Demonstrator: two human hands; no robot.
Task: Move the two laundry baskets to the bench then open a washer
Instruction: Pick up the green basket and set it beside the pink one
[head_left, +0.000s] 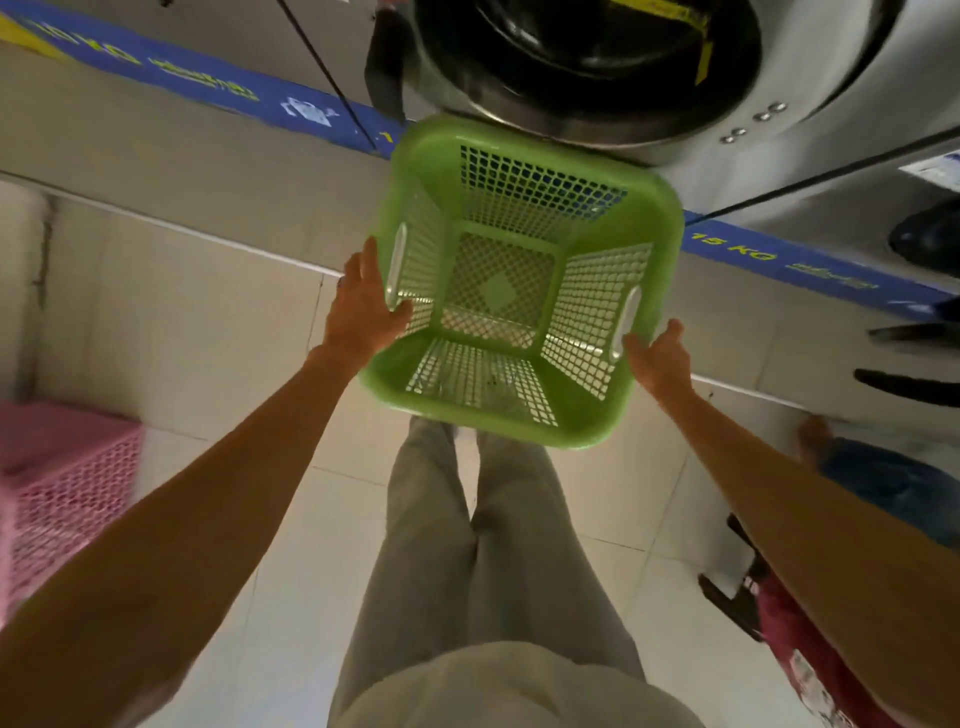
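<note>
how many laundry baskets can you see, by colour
green laundry basket: 1, empty, with the left hand and right hand at its two side handles
pink laundry basket: 1, at the left edge, partly cut off
total: 2

There is one view only, from the camera on my head, looking steeply down past my chest and legs to the tiled floor (218, 322). It faces the washer (597, 67), whose round door fills the top edge just ahead of me, very near. Left of the washer runs the machines' blue strip (171, 67). The wide lens bends the edges.
</note>
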